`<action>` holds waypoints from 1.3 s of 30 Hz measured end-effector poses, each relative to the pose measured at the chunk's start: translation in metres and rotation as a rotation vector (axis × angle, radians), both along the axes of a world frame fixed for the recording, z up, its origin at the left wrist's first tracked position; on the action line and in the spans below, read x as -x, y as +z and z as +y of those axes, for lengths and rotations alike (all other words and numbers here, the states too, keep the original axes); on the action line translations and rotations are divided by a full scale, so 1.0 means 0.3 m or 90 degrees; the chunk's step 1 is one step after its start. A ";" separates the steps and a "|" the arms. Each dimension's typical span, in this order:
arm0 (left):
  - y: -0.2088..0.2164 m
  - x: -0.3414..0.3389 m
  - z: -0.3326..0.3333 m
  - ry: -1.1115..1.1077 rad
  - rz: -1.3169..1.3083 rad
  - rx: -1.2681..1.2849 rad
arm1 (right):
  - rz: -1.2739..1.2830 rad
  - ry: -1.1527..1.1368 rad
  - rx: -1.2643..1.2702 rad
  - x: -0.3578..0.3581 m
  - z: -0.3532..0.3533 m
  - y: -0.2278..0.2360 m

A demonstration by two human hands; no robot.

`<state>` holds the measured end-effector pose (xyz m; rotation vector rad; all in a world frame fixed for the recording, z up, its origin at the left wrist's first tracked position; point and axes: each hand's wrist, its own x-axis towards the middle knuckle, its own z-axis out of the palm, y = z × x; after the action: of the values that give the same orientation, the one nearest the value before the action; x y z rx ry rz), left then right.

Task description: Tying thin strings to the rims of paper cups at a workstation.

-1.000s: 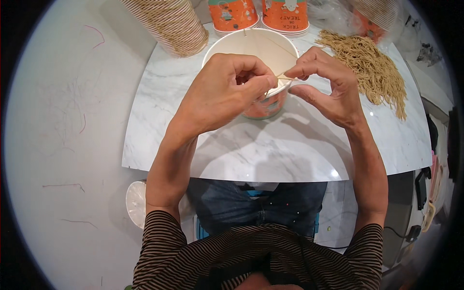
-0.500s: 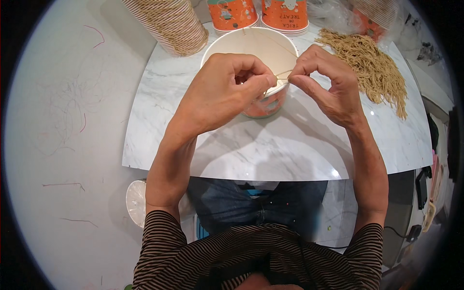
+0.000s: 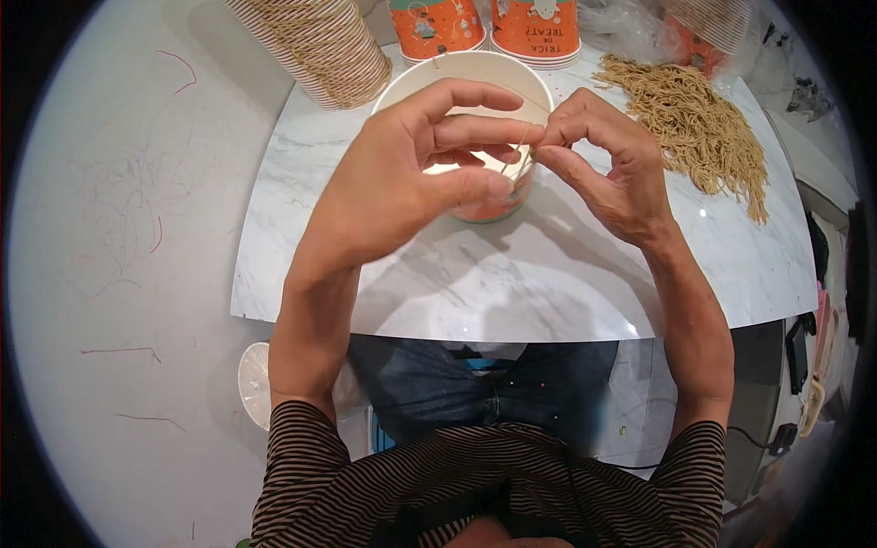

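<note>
Head view: hands on cup-rim string.

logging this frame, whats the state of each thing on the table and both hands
paper cup: upright, open, on the marble table
thin cord: pinched over the cup's rim
left hand: gripping cup, pinching cord
right hand: pinching cord
cord pile: loose heap
cup stack: nested, tilted

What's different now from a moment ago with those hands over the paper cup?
The left hand has opened its upper fingers, spreading them over the white paper cup. The right hand keeps its pinch on the thin tan string at the rim. The cup, the cup stack and the pile of strings stayed put.
</note>
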<state>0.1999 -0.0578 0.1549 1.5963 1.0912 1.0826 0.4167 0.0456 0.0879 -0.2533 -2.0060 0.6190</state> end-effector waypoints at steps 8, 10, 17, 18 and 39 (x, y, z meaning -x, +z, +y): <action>-0.058 -0.088 -0.059 0.156 0.177 -0.153 | 0.008 -0.004 0.022 0.019 -0.011 -0.003; -0.076 -0.098 -0.051 0.170 0.155 -0.142 | 0.003 -0.008 0.022 0.018 -0.012 -0.005; -0.122 -0.094 -0.019 0.263 0.359 -0.435 | -0.019 0.022 0.015 0.011 -0.020 0.002; -0.121 -0.093 -0.017 0.272 0.375 -0.471 | -0.026 0.031 0.014 0.012 -0.025 0.005; -0.090 -0.023 -0.008 0.198 0.133 -0.162 | -0.002 0.033 0.188 0.025 -0.066 0.006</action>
<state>0.2067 -0.0601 0.1278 1.8112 1.4216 1.3234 0.4093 0.0257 0.0896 -0.3798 -1.9251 0.9499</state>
